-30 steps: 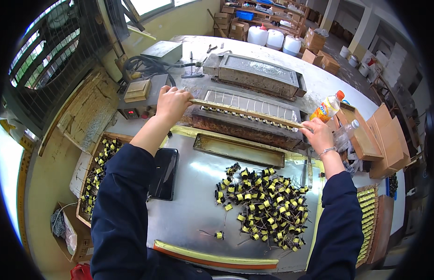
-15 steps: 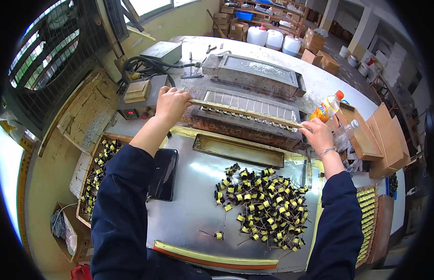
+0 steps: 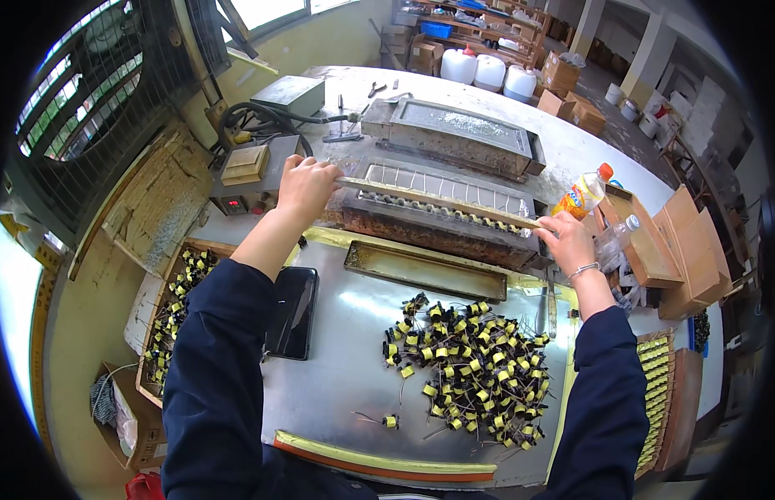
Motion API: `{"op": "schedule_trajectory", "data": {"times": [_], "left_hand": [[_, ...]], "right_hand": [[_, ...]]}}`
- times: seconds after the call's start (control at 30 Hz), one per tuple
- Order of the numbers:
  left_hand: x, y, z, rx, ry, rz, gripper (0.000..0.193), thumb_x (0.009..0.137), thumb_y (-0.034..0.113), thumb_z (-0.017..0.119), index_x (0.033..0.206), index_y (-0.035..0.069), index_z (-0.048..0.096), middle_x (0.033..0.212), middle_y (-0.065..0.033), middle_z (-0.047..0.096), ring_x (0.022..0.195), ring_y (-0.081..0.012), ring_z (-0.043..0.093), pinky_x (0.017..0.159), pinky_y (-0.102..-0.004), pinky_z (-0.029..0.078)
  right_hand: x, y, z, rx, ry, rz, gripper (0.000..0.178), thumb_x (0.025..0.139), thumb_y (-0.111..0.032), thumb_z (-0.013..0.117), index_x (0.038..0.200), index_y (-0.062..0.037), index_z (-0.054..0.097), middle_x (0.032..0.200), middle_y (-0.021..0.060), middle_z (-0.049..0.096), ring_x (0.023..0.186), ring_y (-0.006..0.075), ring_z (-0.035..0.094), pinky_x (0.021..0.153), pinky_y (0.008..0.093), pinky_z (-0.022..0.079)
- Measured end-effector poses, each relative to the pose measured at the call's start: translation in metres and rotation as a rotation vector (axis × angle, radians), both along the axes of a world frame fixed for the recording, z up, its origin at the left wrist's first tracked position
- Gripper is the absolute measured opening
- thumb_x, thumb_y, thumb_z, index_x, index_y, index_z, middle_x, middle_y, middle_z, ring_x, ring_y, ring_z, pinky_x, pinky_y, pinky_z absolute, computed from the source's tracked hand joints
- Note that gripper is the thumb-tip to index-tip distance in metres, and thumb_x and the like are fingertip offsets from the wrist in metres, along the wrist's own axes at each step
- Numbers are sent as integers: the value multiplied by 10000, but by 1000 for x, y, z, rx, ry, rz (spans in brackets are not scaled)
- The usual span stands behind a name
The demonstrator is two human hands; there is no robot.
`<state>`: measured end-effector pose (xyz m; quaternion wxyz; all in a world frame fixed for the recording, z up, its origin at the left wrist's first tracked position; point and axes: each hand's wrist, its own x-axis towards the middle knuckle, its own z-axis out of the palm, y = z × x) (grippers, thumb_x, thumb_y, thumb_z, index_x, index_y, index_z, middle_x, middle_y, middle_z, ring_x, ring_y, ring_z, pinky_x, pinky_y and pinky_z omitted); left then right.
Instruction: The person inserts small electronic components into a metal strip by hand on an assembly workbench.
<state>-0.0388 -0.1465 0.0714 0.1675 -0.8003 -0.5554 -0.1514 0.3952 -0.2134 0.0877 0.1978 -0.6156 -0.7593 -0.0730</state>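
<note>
The fingers of your left hand (image 3: 311,185) are wrapped around the left end of a long narrow strip (image 3: 437,201), and the fingers of your right hand (image 3: 568,242) pinch its right end. You hold the strip lengthwise over the front rectangular metal tank (image 3: 421,232), slanting down to the right in view, with a row of small parts along its near side; whether they touch what is in the tank, you cannot tell from here. A similar tank (image 3: 462,143) stands behind it on the white tabletop (image 3: 579,150). Just in front of you, a shallow metal tray (image 3: 425,271) lies at the far edge of a shiny metal sheet (image 3: 337,400). On that sheet, a heap of black-and-yellow wound components (image 3: 479,367) sits right of centre, one lies apart nearer you, and a black flat-screen device (image 3: 296,312) rests beside your left sleeve. Beyond your right hand stands an orange-capped bottle (image 3: 581,193), with an open cardboard box (image 3: 696,250) further right.
</note>
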Motion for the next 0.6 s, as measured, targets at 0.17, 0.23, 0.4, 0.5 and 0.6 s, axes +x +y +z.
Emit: {"op": "schedule_trajectory", "data": {"times": [0.17, 0.23, 0.4, 0.5, 0.6], "left_hand": [[-2, -1, 2, 31, -12, -21, 146, 819, 253, 613, 940, 193, 669, 891, -1, 669, 902, -186, 604, 938, -382, 343], [-3, -2, 5, 25, -40, -36, 148, 821, 244, 613, 940, 177, 668, 896, -13, 666, 893, -203, 607, 926, -379, 353], [-5, 0, 9, -26, -213, -111, 158, 820, 175, 617, 965, 121, 647, 926, -67, 646, 887, -262, 607, 843, -374, 424], [-7, 1, 8, -65, -408, -178, 209, 799, 119, 634, 1003, 90, 599, 948, -100, 625, 884, -293, 602, 762, -372, 468], [-11, -4, 17, -151, -515, -196, 255, 776, 109, 659, 1007, 88, 555, 944, -112, 614, 864, -298, 604, 720, -360, 481]], "right_hand": [[2, 1, 1, -8, 29, 12, 177, 790, -310, 662, 899, -175, 699, 838, 38, 613, 794, 254, 628, 685, 370, 494], [1, 2, 3, -2, 35, 12, 186, 792, -310, 664, 906, -167, 699, 847, 38, 620, 804, 254, 630, 690, 368, 495], [11, 5, 6, -63, 127, 23, 228, 788, -307, 674, 952, -150, 698, 924, 53, 641, 857, 257, 627, 732, 357, 494], [13, 6, 9, 50, 191, 165, 245, 798, -267, 685, 999, -125, 695, 837, 49, 655, 677, 199, 632, 606, 313, 496], [-4, -5, 30, -385, 650, -98, 252, 806, -223, 694, 1032, -111, 690, 704, 6, 621, 484, 98, 539, 455, 250, 435]]}}
